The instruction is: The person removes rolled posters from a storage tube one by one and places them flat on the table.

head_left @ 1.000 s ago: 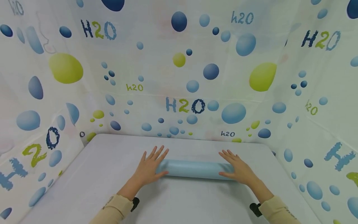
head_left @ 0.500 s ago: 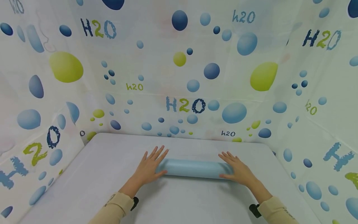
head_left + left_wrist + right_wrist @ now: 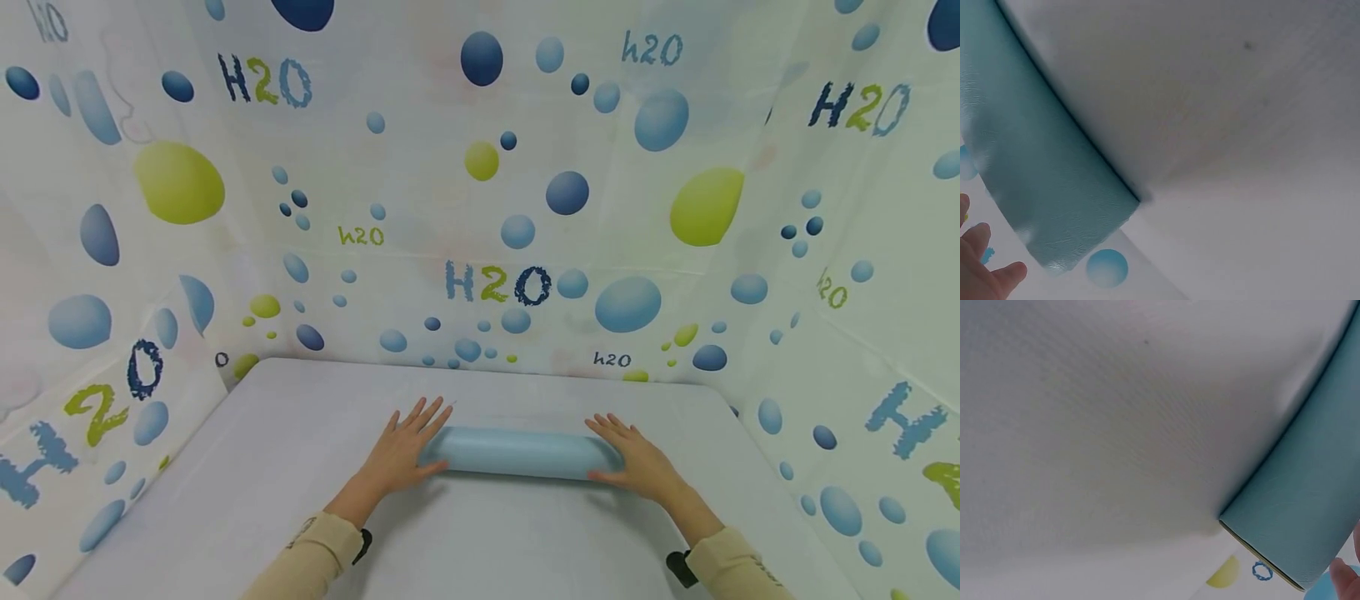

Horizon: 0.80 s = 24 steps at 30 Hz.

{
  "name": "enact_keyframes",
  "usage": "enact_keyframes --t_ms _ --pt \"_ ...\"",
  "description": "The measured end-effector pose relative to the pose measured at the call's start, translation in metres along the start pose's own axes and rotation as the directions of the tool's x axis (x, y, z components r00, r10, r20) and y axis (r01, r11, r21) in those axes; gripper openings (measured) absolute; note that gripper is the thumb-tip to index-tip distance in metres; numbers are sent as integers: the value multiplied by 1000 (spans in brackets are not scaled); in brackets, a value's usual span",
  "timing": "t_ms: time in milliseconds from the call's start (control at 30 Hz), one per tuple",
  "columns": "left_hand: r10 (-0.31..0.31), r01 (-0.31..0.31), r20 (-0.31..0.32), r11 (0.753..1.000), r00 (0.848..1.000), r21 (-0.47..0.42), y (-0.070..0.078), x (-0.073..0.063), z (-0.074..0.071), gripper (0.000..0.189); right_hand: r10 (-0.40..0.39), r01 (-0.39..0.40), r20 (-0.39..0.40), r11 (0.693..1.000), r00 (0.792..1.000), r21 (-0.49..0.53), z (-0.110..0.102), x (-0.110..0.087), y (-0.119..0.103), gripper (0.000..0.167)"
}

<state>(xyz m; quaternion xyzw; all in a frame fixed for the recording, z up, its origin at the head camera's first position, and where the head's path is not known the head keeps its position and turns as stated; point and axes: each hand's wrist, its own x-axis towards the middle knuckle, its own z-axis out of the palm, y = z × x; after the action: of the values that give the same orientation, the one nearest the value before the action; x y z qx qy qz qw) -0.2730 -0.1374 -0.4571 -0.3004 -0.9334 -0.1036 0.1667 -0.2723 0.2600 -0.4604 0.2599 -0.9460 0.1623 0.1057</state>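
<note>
A light blue roll (image 3: 517,452) with a smooth surface lies crosswise on the white table (image 3: 480,533). Over its left end my left hand (image 3: 401,450) has its fingers spread and straight, the thumb on the near side. My right hand (image 3: 636,460) is placed likewise at the right end, fingers fanned out. Both hands hide the roll's ends in the head view. In the left wrist view some fingertips (image 3: 1010,275) show past the roll's edge. The right wrist view shows a thin yellowish rim (image 3: 1266,558) at the roll's end. Whether the palms touch the roll I cannot tell.
A white curtain (image 3: 420,183) printed with blue and green bubbles and "H2O" lettering surrounds the table on the back and both sides. The table's back edge (image 3: 480,372) lies beyond the roll. Dark straps with small devices (image 3: 681,569) sit at both wrists.
Both hands stay at the roll's ends; their fingertips have come slightly lower in the head view. The roll looks almost unmoved.
</note>
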Motion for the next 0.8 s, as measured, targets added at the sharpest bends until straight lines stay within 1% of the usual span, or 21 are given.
enact_keyframes --t_ms 133,367,533,667,800 --pt "-10 10 10 1000 1000 -9 -2 0 3 80 11 -11 10 1000 1000 -1 3 -1 2 77" --pt "-19 19 2 1000 1000 -8 -6 -1 9 79 7 -7 -17 1000 1000 2 7 -2 4 77" --pt "-37 37 18 999 999 -10 -9 -2 13 78 17 -17 -8 1000 1000 11 7 -2 3 77" --pt "-47 47 31 999 998 -15 -10 -3 15 78 22 -22 6 1000 1000 -3 7 -2 2 77" --pt "-48 48 23 999 999 -16 -11 -4 16 78 17 -17 3 999 1000 -29 8 -3 2 76"
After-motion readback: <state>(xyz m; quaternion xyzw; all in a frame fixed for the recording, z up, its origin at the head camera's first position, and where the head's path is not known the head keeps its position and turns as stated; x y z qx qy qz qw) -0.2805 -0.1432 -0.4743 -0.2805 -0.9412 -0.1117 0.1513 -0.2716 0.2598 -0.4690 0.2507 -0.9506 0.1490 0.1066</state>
